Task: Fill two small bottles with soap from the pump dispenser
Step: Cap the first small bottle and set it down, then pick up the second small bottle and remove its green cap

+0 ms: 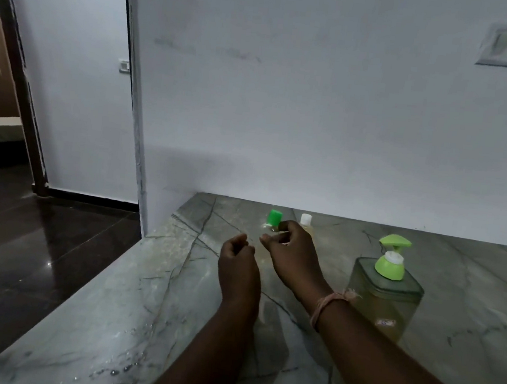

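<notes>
Two small clear bottles stand near the wall on the marble counter (pixel 174 277): one has a green cap (pixel 275 217), the other a white cap (pixel 306 218). My right hand (pixel 294 255) is right at the green-capped bottle, thumb and index finger curved around its lower part; actual contact is hidden. The white-capped bottle stands just behind that hand. My left hand (pixel 238 262) hovers beside it to the left, fingers loosely curled with nothing in them. The large soap dispenser (pixel 386 299) with a green pump head (pixel 394 241) stands to the right of my right wrist.
A white wall runs close behind the bottles. The counter's left edge drops to a dark polished floor (pixel 21 245). Water drops lie on the counter near its front left edge. A doorway (pixel 5 103) opens at the far left.
</notes>
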Demonstrator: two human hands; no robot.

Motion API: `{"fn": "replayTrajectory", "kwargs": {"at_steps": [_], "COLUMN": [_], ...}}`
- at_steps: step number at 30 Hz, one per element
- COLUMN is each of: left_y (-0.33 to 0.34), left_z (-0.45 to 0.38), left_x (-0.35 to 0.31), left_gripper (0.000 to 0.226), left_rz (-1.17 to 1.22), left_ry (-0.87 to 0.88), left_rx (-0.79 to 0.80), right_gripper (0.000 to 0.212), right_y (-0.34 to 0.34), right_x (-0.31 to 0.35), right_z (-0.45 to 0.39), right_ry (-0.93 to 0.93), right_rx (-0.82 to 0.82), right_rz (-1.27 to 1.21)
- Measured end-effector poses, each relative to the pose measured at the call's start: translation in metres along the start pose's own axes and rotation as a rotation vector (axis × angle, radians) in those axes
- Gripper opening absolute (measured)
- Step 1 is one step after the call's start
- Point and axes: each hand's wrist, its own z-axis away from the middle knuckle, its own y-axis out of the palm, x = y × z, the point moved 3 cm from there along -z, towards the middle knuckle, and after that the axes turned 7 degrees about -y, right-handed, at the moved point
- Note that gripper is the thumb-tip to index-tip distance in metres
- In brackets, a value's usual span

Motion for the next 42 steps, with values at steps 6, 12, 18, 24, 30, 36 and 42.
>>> {"fn": "replayTrajectory", "kwargs": {"at_steps": [6, 12, 18, 24, 30, 36, 42], "left_y": [0.011, 0.017, 0.016, 0.009, 0.006, 0.005, 0.006], "left_z": [0.017, 0.029, 0.029, 0.024, 0.021, 0.026, 0.024], "left_x": [-0.002, -0.002, 0.0, -0.003, -0.004, -0.006, -0.006], "left_gripper": [0.029, 0.03, 0.038, 0.055, 0.042, 0.064, 0.056], "left_rz": [0.047, -0.039, -0.335, -0.382, -0.474, -0.476, -0.471], "left_ry": [-0.117, -0.054, 0.08, 0.078, 0.172, 0.304, 0.132], "left_rx": [0.364, 0.555, 0.474, 0.384, 0.39, 0.229, 0.246], "right_gripper": [0.017, 0.025, 0.021, 0.013, 0.03, 0.033, 0.023], "right_y": [-0.033, -0.051, -0.055, -0.045, -0.046, -0.044, -0.05], "right_x": [0.005, 0.0, 0.001, 0.006, 0.015, 0.009, 0.011], "right_z": [0.023, 0.04, 0.046, 0.051, 0.054, 0.056, 0.054], "right_ry": [-0.006, -0.05, -0.083, -0.123, -0.18, -0.047, -0.159], "right_rx": [-0.019, -0.062, -0.228, -0.113, 0.013, -0.211, -0.064], "right_rz": [-0.126, -0.13, -0.198, -0.277, -0.47, -0.381, -0.428]}}
